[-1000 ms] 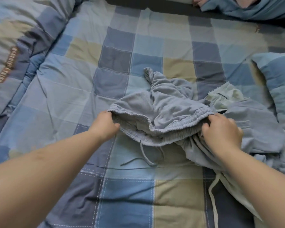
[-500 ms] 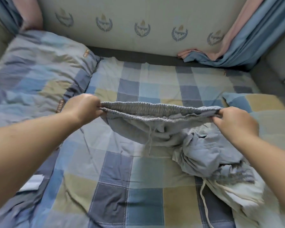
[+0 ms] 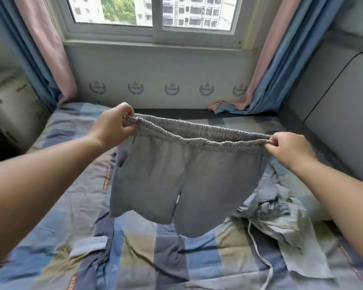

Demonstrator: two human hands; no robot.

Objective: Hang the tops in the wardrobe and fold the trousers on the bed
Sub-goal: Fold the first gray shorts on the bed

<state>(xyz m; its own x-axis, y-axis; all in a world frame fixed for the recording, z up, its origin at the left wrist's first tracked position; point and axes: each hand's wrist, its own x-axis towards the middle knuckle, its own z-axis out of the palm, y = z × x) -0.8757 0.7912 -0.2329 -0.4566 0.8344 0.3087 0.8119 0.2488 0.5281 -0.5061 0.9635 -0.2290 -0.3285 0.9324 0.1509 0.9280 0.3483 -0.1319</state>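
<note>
A pair of grey shorts (image 3: pixel 176 181) with an elastic waistband hangs in the air above the checked bed (image 3: pixel 147 254). My left hand (image 3: pixel 113 126) grips the left end of the waistband. My right hand (image 3: pixel 287 149) pinches the right end, so the band is stretched wide. Both short legs dangle free just above the bedcover. A crumpled pile of pale blue and whitish clothes (image 3: pixel 281 214) with a white drawstring lies on the bed at the right, below my right forearm.
A window (image 3: pixel 153 13) with blue and pink curtains (image 3: pixel 266 65) stands beyond the bed's far edge. A grey padded headboard (image 3: pixel 333 114) rises at the right. A checked duvet (image 3: pixel 71 126) is bunched at the left.
Both hands have lifted the shorts off the bed by the waistband and pulled it taut. The legs now hang down. The view has tilted up to show the window.
</note>
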